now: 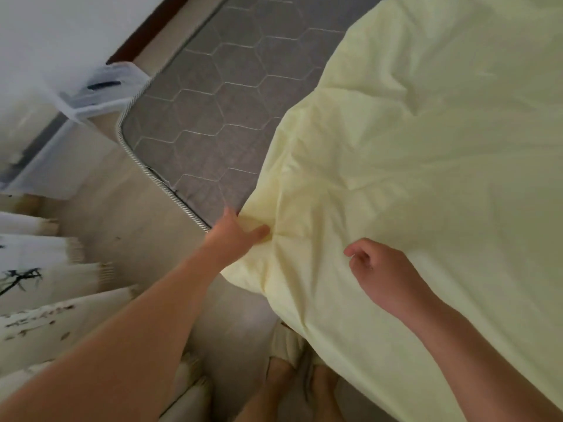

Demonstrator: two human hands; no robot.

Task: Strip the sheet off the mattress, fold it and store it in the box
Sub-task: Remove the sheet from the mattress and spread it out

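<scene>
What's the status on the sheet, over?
Left hand pinches sheet edge. Right hand curled above sheet, grip unclear. Sheet partly off mattress, unfolded. Box past mattress corner.

Dim soft light, motion blur at left, wide-angle warp

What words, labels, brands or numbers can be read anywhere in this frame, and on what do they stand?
Nothing here can be read as text.
Dark brush-like marks on the white panels: possibly writing, too blurred to read.
Dark blue strip on the clear box: blurred, no letters can be made out.
Sheet and mattress: no print visible.
</scene>
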